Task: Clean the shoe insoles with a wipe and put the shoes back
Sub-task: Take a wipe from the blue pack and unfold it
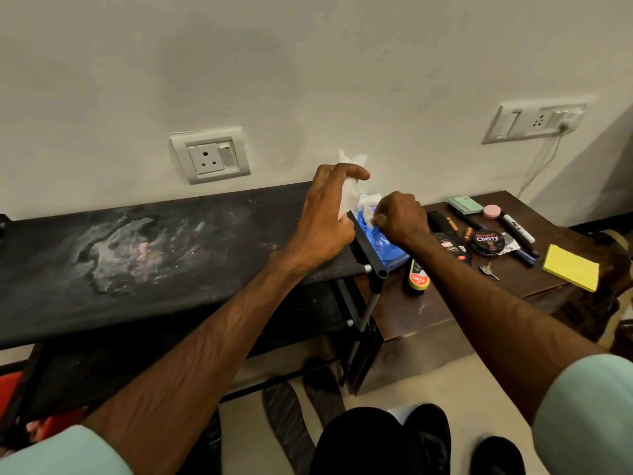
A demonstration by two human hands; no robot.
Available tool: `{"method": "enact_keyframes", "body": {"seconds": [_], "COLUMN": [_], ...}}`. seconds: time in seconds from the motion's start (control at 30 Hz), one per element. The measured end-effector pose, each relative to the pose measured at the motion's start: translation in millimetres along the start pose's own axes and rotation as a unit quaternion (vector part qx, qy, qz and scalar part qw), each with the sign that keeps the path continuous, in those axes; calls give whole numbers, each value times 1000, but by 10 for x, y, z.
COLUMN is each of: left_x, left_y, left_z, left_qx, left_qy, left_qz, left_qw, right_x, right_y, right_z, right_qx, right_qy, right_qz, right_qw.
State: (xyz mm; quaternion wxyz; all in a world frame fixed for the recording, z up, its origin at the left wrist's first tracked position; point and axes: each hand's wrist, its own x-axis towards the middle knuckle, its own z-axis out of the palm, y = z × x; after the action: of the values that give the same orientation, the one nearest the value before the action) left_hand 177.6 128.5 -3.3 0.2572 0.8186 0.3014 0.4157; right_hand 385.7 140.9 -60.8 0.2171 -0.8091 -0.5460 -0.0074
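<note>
Insoles (288, 428) are lying on the floor (472, 385) by the black shoes (430, 437), seemingly still awaiting wiping, while the left hand (329, 214) is gripping a white wipe (349, 197) and the right hand (400, 217) is pinching the blue wipe pack (380, 243) at its opening.

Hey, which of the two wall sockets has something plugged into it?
The socket plate above the brown table: a white plug with a cable sits at its right end. The single socket above the black shoe rack has nothing in it.
</note>
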Motion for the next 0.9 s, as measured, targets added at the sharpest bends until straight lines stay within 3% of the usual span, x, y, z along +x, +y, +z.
{"method": "enact_keyframes", "body": {"seconds": [0.13,0.27,0.4,0.6,0.73,0.9], "left_x": [10,22,20,24,16,11], "left_y": [21,37,40,27,-8,-15], "left_z": [-33,-53,-40,-50,-49,-44], "left_qx": [-6,-5,-5,-18,-21,-27], "left_qy": [5,8,0,8,9,9], "left_qz": [9,13,7,13,10,-4], "left_qw": [1000,1000,1000,1000,1000,1000], "right_x": [10,-7,-36,32,13,50], "right_y": [98,173,194,124,69,87], "right_z": [107,176,211,179,168,166], "right_qx": [-67,-212,-262,-45,-21,-17], "right_qy": [-69,-143,-144,-34,15,-4], "right_qz": [-49,-94,-102,-10,19,13], "right_qw": [994,962,949,998,999,1000]}}
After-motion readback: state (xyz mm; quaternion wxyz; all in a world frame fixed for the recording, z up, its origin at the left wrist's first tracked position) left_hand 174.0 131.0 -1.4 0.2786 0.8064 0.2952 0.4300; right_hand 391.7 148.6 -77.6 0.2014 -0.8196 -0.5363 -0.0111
